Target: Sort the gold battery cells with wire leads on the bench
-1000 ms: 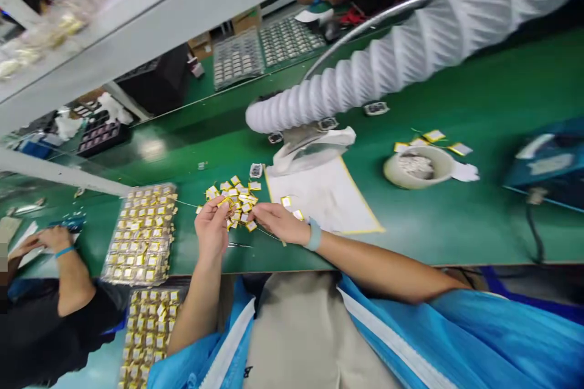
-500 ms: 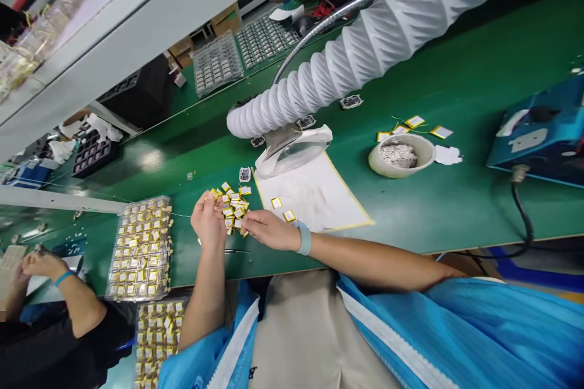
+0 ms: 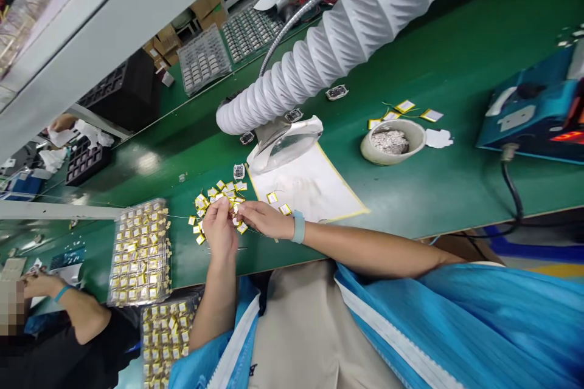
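Note:
My left hand [image 3: 220, 230] is closed in a pinch over a pile of small pouch batteries [image 3: 212, 192], and what looks like one of these batteries is at its fingertips. My right hand [image 3: 267, 220], with a pale band on the wrist, is pinched closed just to the right, its fingertips almost meeting the left ones. Whatever sits in the right fingers is too small to make out. The batteries are silver-white with yellow edges and thin wires. Two more batteries [image 3: 285, 209] lie on the white sheet [image 3: 314, 185] beside my right hand. Tweezers [image 3: 235, 248] rest on the bench below.
A clear tray of batteries [image 3: 139, 255] stands at left, with another tray [image 3: 166, 340] below. A white fume hose [image 3: 292, 76] reaches over the sheet. To the right are a bowl [image 3: 387, 155] of metal shavings and a blue soldering station [image 3: 524, 109]. Co-workers sit left and across.
My hands have come closer together, the left moving right toward the right one. More of the battery pile shows left of my hands. The whole view has shifted slightly.

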`<state>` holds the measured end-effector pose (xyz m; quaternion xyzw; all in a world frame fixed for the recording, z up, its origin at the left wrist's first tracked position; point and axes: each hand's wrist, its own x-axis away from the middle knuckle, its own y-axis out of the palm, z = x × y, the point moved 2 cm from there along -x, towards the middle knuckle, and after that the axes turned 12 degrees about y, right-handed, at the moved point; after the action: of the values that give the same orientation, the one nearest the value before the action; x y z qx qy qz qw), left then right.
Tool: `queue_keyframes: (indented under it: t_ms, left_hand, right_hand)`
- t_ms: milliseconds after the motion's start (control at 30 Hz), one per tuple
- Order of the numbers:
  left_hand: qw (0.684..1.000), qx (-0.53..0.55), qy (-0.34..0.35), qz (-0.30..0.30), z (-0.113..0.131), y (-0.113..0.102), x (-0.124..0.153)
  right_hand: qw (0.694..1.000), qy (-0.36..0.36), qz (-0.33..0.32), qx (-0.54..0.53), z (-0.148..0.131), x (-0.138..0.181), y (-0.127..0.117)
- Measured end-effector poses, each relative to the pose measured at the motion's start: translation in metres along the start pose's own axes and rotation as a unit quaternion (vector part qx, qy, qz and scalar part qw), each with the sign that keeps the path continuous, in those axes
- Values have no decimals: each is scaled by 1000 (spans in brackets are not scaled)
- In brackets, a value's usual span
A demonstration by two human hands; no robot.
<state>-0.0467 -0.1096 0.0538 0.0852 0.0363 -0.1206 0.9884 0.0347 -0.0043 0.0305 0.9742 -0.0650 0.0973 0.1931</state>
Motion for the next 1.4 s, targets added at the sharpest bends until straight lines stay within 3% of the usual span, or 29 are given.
queue_keyframes:
  t_ms: [133,233,433,567,667,833,933,1000,1133,1400]
  left_hand:
    - [1000,5,-2,8,-10,11,10]
    - [1000,-14,18,20,-18,7,5]
    - [983,-143,110,38,-15,-30,-29]
    - [939,-293,175,-37,-1,-44,-53]
    - [891,-374,228,-121,3,-20,-81]
    - [810,-453,259,-269,-23,76,-144]
    - [772,-501,244,-306,-40,115,-173]
    - [758,-528,236,-301,-43,119,-183]
    - [756,-568,228,-231,-36,82,-172]
    - [776,-570,234,-135,-13,-32,-84]
  right_hand:
    - [1000,5,-13,-6,-2,4,4]
    - [999,30,-24,-32,0,4,5]
    - [993,76,-79,-47,7,9,10]
    - [988,94,-98,-71,8,13,16]
    - [986,97,-89,-102,6,11,15]
    - [983,90,-74,-139,-1,7,6]
    - [982,84,-63,-159,-5,6,2]
    - [980,83,-53,-174,-7,5,0]
    - [974,105,-55,-191,-4,5,2]
    - [969,153,-88,-174,2,19,8]
